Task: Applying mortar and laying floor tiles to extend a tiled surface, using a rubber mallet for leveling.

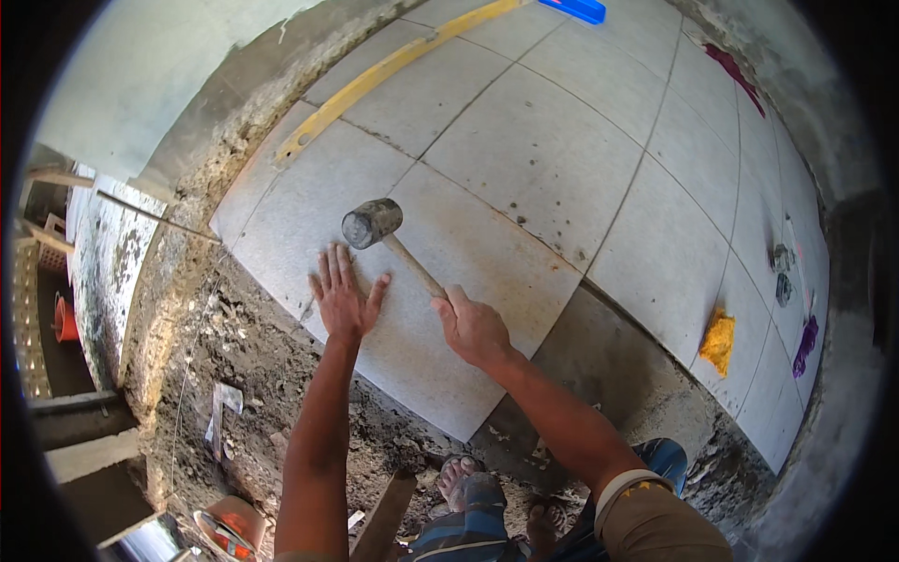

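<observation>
My right hand (475, 328) grips the wooden handle of a rubber mallet (373, 223). Its dark, dusty head hangs over a large light grey floor tile (421, 337), just past the fingertips of my left hand. Whether the head touches the tile I cannot tell. Flat on the same tile lies my left hand (343, 298), fingers stretched out and thumb spread, holding nothing. The tile's near edge borders rough wet mortar (393, 421), and beside its right edge is a bare patch of smooth grey screed (599, 365).
Beyond my hands a yellow spirit level (393, 64) rests across laid tiles, near a blue object (579, 9). An orange cloth (718, 342) and a purple cloth (805, 347) lie at right. A trowel-like tool (223, 412) and a bucket (232, 525) stand at lower left, near a taut string (187, 375).
</observation>
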Motion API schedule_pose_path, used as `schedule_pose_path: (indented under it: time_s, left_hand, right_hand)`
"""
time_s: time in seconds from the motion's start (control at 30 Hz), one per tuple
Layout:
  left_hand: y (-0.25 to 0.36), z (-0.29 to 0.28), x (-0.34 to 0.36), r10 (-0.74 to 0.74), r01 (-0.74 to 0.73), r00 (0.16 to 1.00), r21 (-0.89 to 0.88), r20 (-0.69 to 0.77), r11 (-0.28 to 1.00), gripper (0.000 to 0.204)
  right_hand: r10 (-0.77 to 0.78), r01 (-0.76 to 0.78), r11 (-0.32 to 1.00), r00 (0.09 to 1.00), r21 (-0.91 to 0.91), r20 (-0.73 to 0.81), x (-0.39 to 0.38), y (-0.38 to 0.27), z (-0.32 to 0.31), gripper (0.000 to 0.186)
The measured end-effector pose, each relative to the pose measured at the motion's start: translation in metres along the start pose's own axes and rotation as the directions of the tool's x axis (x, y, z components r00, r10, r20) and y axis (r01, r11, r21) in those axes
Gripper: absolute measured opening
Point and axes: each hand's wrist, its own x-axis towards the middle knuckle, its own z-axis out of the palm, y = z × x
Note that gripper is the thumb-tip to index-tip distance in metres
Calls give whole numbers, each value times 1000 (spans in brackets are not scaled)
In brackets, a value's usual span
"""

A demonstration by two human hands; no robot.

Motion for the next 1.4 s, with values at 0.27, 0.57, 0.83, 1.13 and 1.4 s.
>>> schedule_pose_path:
  time_s: [0.27,0.57,0.83,1.13,1.4]
  left_hand:
    - [-1,-2,-2,3,-3,1000,29,27,1000,105]
    - [-4,0,-2,-18,13,996,46,90,999,108]
    - [-8,7,-2,-38,35,998,-63,-43,997,114]
    - [-6,5,-6,-57,55,998,-61,-28,997,121]
    - [-12,7,-8,-34,31,998,-50,-57,998,127]
  right_hand:
    - [-65,65,998,996,-6,57,1,-9,7,34]
    - [-43,32,991,995,129,88,-3,-17,7,37]
    - [-15,0,942,999,336,41,0,-34,6,36]
    - [2,-46,930,993,364,121,-3,-19,14,46]
    - [-54,28,951,996,308,77,-1,-16,32,51]
